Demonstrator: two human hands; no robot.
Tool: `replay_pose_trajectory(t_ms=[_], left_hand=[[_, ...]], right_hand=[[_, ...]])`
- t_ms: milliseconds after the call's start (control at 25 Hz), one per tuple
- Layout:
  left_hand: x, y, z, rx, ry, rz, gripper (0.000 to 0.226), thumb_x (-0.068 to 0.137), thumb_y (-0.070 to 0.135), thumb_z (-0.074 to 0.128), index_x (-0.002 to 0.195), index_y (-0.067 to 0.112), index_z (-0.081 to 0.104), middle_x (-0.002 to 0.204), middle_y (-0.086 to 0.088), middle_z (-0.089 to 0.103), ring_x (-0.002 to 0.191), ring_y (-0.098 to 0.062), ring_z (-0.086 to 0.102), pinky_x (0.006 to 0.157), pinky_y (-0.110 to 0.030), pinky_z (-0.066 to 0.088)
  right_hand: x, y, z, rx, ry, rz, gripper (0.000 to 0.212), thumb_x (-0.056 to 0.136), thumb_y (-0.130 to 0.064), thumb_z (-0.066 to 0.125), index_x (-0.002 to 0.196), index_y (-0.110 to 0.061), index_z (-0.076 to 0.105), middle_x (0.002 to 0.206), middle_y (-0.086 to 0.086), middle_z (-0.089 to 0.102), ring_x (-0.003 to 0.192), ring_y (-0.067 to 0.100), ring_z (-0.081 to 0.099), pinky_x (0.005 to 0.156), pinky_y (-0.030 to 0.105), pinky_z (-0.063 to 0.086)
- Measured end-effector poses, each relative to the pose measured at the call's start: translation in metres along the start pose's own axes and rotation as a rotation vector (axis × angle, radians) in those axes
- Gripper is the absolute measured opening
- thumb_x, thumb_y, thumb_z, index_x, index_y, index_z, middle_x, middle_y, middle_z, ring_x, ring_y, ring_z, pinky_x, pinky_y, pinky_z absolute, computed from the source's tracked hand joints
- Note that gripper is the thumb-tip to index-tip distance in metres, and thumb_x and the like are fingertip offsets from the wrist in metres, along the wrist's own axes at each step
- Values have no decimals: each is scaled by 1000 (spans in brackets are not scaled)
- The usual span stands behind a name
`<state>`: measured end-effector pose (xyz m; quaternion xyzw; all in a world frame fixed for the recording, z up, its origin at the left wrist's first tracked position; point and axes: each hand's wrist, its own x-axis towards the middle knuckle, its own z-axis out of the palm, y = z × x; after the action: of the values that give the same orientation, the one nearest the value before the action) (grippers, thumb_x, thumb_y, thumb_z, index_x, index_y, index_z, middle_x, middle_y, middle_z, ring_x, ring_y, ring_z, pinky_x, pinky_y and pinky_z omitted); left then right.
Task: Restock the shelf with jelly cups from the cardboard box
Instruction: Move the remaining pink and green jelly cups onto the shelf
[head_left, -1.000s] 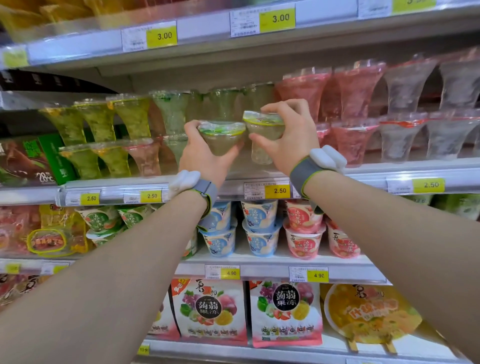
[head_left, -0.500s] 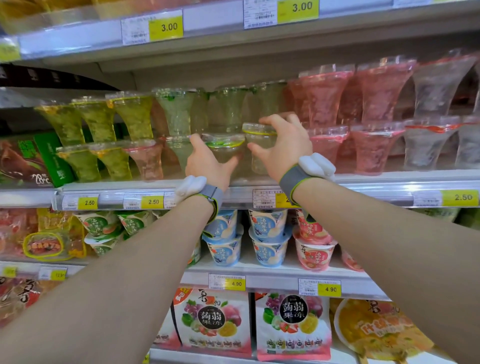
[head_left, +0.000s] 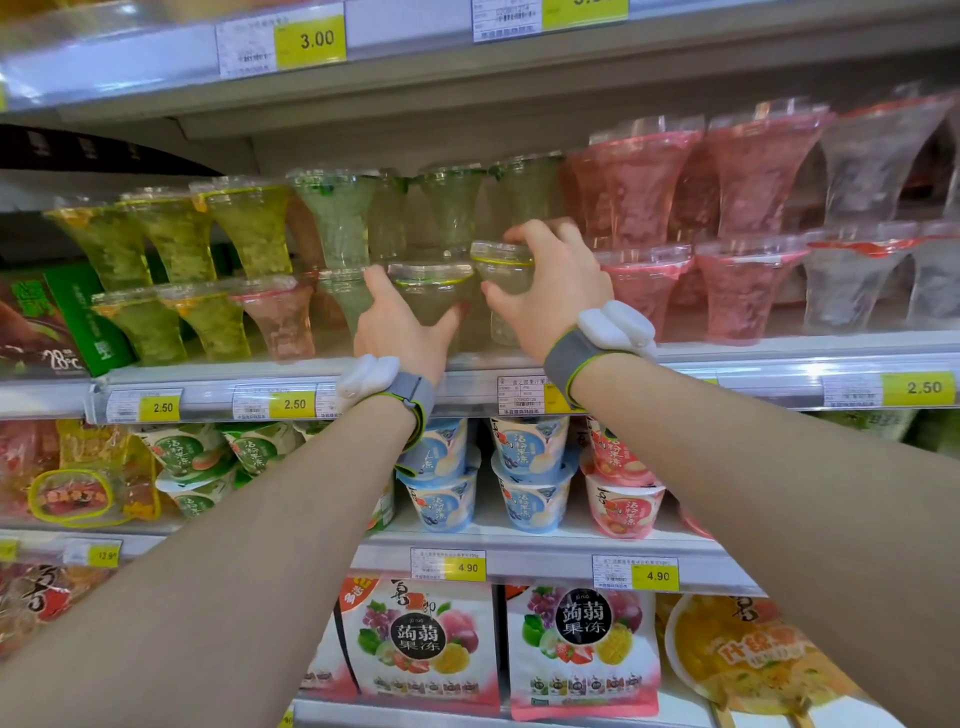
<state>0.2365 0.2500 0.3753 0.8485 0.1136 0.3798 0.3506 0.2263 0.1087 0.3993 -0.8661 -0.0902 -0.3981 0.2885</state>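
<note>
My left hand (head_left: 397, 327) grips a clear pale-green jelly cup (head_left: 431, 291) with a green-rimmed lid, held upright just above the shelf (head_left: 727, 374) marked 2.50. My right hand (head_left: 550, 296) grips a second pale jelly cup (head_left: 501, 275) from above and the side, right beside the first. Both cups sit in the gap between the green cups (head_left: 337, 218) on the left and the pink cups (head_left: 639, 182) on the right. The cardboard box is out of view.
Yellow-green cups (head_left: 171, 244) and clear cups (head_left: 872, 161) stack in two tiers along the same shelf. An upper shelf edge (head_left: 311, 41) hangs close above. Below stand blue and pink tubs (head_left: 530, 467), and lower still, jelly bags (head_left: 582, 649).
Both hands have pushed the two cups forward and down, deeper into the shelf gap. The view has moved closer to the shelf.
</note>
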Motion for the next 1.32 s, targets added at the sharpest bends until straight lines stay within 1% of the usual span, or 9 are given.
replay_pose_trajectory(t_ms=[200, 280, 440, 600, 720, 920, 1160, 1240, 1320], left_hand=[[-1, -3, 1, 9, 17, 10, 79, 74, 57, 73, 130, 16, 36, 97, -16, 65, 86, -38, 64, 67, -38, 48], [-1, -4, 2, -1, 15, 11, 80, 74, 57, 72, 131, 15, 35, 99, -16, 65, 88, -38, 63, 67, -38, 47], [-1, -4, 1, -15, 10, -4, 79, 77, 53, 72, 134, 14, 34, 99, -15, 65, 89, -38, 63, 67, -35, 42], [-3, -5, 2, -23, 8, -5, 79, 78, 53, 71, 136, 15, 32, 99, -15, 63, 89, -37, 62, 67, -35, 42], [-3, -5, 3, -19, 12, 4, 80, 78, 54, 71, 135, 14, 32, 98, -15, 64, 88, -37, 62, 68, -37, 43], [-1, -9, 5, 48, 16, 56, 84, 77, 52, 70, 138, 13, 28, 97, -16, 65, 89, -39, 63, 65, -36, 42], [1, -11, 5, 35, -7, 68, 84, 75, 51, 73, 137, 14, 29, 101, -17, 65, 93, -40, 62, 70, -40, 47], [1, -11, 4, 19, -16, 53, 85, 76, 49, 75, 138, 13, 28, 104, -17, 65, 94, -40, 62, 70, -39, 46], [-1, -12, 3, 3, -22, 53, 89, 75, 49, 76, 140, 13, 26, 108, -16, 64, 96, -39, 62, 72, -39, 46]], right_hand=[[1, -4, -4, -58, -13, -46, 41, 84, -43, 66, 120, -29, 54, 122, -2, 49, 88, 26, 62, 65, 29, 36], [1, -4, -3, -89, -9, -76, 40, 86, -44, 65, 120, -27, 53, 120, -1, 50, 89, 28, 62, 65, 31, 37], [0, -3, -3, -161, -2, -104, 40, 90, -43, 61, 124, -24, 52, 120, 1, 52, 103, 32, 54, 69, 34, 40], [-1, 1, -3, -226, -18, -110, 39, 92, -37, 60, 127, -23, 52, 125, 1, 50, 113, 28, 46, 70, 33, 38], [-5, 2, 0, -247, -23, -141, 39, 91, -34, 63, 127, -21, 53, 126, 1, 50, 117, 26, 43, 68, 32, 38], [-9, 2, 4, -254, 13, -162, 40, 88, -30, 67, 125, -22, 54, 124, 1, 52, 115, 25, 44, 65, 32, 35], [-11, 6, 1, -305, 43, -222, 42, 87, -32, 67, 126, -22, 55, 121, 1, 55, 116, 27, 47, 66, 31, 33], [-12, 8, 2, -316, 51, -249, 45, 85, -31, 69, 126, -22, 56, 122, 1, 56, 116, 28, 48, 66, 32, 35], [-15, 10, 3, -300, 72, -269, 47, 81, -30, 73, 125, -20, 58, 121, 2, 58, 114, 29, 50, 67, 35, 42]])
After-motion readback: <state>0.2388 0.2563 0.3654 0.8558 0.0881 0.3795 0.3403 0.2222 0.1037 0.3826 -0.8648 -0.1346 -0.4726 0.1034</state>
